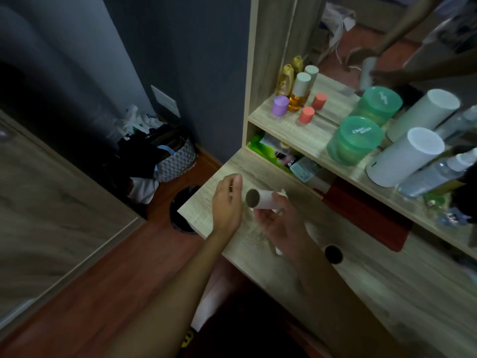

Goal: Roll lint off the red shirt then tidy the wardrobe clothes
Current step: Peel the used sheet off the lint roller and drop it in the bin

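Note:
A white lint roller (262, 200) hangs over the wooden dressing table (258, 257), its hollow end facing left. My right hand (282, 224) grips it from below, and its handle runs down past my palm. Just left of the roller's end my left hand (227, 202) hovers with its fingers relaxed and nearly straight; I cannot tell whether they touch the roll. A flat red item (366, 218) lies in the low compartment under the shelf; what it is cannot be told. No wardrobe clothes show.
The shelf (322, 140) carries small bottles (296, 94), two green jars (353, 140), white cylinders (405, 156) and a mirror behind. A black bin (180, 215) stands on the floor by the table corner. A basket (178, 161) of clothes sits by the wall.

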Action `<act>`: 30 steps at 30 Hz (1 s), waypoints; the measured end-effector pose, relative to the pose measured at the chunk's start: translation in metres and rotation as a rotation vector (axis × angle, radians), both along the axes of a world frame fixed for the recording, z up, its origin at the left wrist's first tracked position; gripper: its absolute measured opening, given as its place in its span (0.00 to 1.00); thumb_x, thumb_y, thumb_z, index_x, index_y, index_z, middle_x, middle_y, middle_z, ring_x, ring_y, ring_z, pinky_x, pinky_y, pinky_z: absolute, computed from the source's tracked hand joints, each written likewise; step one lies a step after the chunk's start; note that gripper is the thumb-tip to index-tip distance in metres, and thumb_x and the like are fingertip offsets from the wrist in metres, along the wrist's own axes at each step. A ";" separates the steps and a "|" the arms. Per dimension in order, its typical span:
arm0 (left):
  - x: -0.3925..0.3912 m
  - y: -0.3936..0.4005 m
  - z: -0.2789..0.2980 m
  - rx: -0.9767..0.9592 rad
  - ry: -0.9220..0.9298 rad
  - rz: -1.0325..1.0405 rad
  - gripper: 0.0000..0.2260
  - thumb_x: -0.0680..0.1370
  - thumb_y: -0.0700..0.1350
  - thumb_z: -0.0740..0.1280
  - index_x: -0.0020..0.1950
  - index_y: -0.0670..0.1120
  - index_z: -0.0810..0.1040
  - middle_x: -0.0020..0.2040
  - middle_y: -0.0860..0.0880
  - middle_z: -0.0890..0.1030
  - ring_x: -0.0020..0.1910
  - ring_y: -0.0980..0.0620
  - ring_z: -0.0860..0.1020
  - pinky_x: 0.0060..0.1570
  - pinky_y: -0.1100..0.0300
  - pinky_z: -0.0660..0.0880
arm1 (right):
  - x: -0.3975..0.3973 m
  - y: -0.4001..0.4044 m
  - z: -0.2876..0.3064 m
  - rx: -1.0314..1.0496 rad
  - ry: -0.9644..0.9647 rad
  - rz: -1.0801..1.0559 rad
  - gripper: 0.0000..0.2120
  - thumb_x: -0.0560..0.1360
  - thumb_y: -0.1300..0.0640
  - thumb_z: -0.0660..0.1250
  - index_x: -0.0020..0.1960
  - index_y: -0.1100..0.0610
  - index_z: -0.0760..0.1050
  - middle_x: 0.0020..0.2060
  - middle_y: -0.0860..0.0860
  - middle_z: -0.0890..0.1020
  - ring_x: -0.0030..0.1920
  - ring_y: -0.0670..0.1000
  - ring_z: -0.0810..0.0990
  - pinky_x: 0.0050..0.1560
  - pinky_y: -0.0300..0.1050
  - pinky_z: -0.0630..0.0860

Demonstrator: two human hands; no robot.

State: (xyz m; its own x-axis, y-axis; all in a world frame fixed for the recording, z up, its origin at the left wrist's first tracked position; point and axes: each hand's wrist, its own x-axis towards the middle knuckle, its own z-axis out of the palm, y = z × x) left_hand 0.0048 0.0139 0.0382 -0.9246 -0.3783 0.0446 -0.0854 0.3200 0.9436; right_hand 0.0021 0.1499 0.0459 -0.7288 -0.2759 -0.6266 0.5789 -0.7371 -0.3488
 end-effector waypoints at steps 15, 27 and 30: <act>0.037 -0.029 -0.009 -0.226 -0.143 -0.131 0.15 0.73 0.47 0.72 0.59 0.47 0.77 0.56 0.53 0.80 0.54 0.59 0.77 0.50 0.78 0.67 | 0.014 -0.045 -0.039 0.048 -0.225 0.120 0.18 0.80 0.48 0.60 0.57 0.64 0.73 0.54 0.64 0.79 0.55 0.60 0.80 0.52 0.52 0.79; 0.028 -0.056 -0.002 -0.117 -0.206 0.133 0.15 0.75 0.52 0.70 0.57 0.46 0.77 0.51 0.51 0.81 0.49 0.55 0.78 0.45 0.65 0.71 | 0.015 -0.036 -0.075 0.831 -0.034 0.245 0.09 0.79 0.56 0.61 0.44 0.59 0.75 0.26 0.54 0.80 0.24 0.50 0.74 0.27 0.40 0.68; 0.027 -0.060 -0.003 -0.118 -0.218 0.151 0.15 0.74 0.53 0.70 0.56 0.46 0.78 0.51 0.51 0.81 0.50 0.55 0.78 0.47 0.63 0.74 | 0.020 -0.035 -0.075 1.020 0.112 0.317 0.09 0.78 0.60 0.61 0.39 0.58 0.73 0.30 0.57 0.78 0.25 0.52 0.76 0.22 0.37 0.69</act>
State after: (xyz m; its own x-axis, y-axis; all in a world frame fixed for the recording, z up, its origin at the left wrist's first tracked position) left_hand 0.0316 -0.0462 0.0356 -0.8506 -0.5168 -0.0971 -0.3374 0.3947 0.8546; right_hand 0.0219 0.1151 -0.0294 -0.7836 0.1535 -0.6021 0.6191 0.1105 -0.7775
